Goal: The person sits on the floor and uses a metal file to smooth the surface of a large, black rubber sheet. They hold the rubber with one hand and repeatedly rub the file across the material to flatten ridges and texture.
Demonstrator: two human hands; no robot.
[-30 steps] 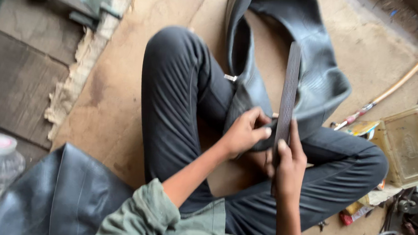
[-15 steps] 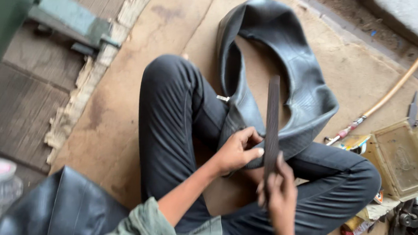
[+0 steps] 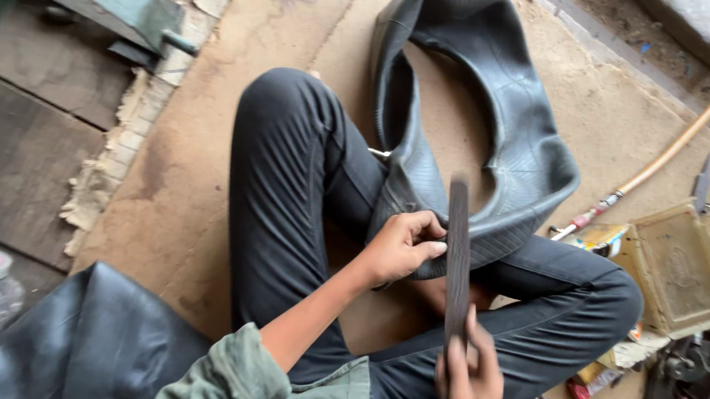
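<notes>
the left hand [image 3: 401,249] pinches a fold of the black rubber tube [image 3: 493,134], which lies across the lap and on the floor. the right hand [image 3: 469,381] is closed around a flat file [image 3: 457,257], probably steel. the tube looks soft and floppy, so it is best held near the worked spot; the file is stiff.

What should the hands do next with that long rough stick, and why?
Probably push the file forward across the black rubber tube. The left hand pinches the tube on the lap, and the right hand holds the file drawn back, its blade beside that spot.
</notes>
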